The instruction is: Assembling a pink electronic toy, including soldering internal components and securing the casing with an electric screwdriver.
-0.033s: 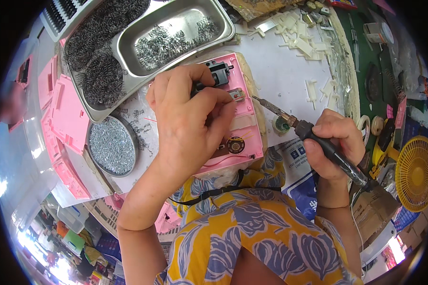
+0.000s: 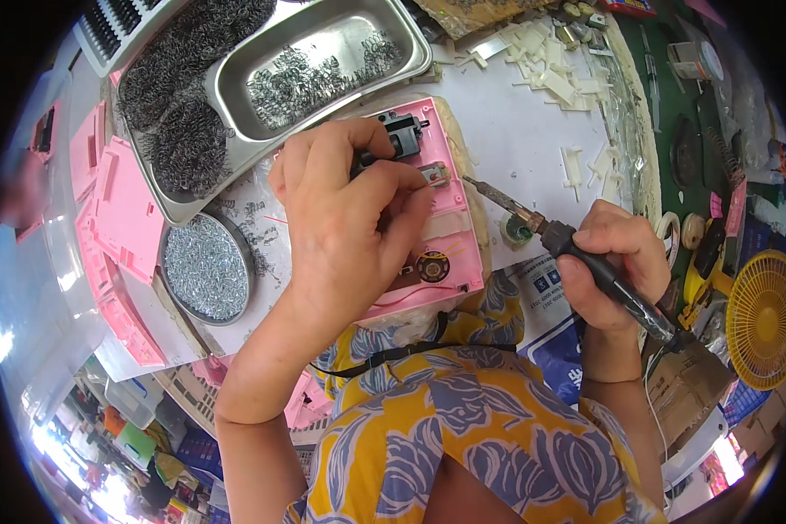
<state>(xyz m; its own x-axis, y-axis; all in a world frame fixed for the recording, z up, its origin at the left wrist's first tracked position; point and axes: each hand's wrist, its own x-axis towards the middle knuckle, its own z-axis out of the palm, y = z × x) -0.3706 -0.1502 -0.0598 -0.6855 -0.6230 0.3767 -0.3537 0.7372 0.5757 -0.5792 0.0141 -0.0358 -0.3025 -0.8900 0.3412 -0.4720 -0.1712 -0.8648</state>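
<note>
A pink plastic housing (image 2: 450,223) lies in front of me, holding a black mechanism (image 2: 402,135), a small metal motor (image 2: 436,175) and a round speaker-like part (image 2: 433,267) with thin wires. My left hand (image 2: 345,196) rests over its left side, fingers curled and closed beside the motor. What the fingertips pinch, if anything, is hidden by the hand. My right hand (image 2: 620,262) grips a soldering iron (image 2: 598,266) by its black handle. The iron's tip points left, just right of the motor and apart from it.
A metal tray (image 2: 323,122) of black springs stands at the back left, near a round tin (image 2: 248,262) of small screws. Pink panels (image 2: 127,205) lie at far left. White plastic pieces (image 2: 550,74) are heaped at the back; a solder spool (image 2: 516,230) sits below the iron. A yellow fan (image 2: 762,319) stands at right.
</note>
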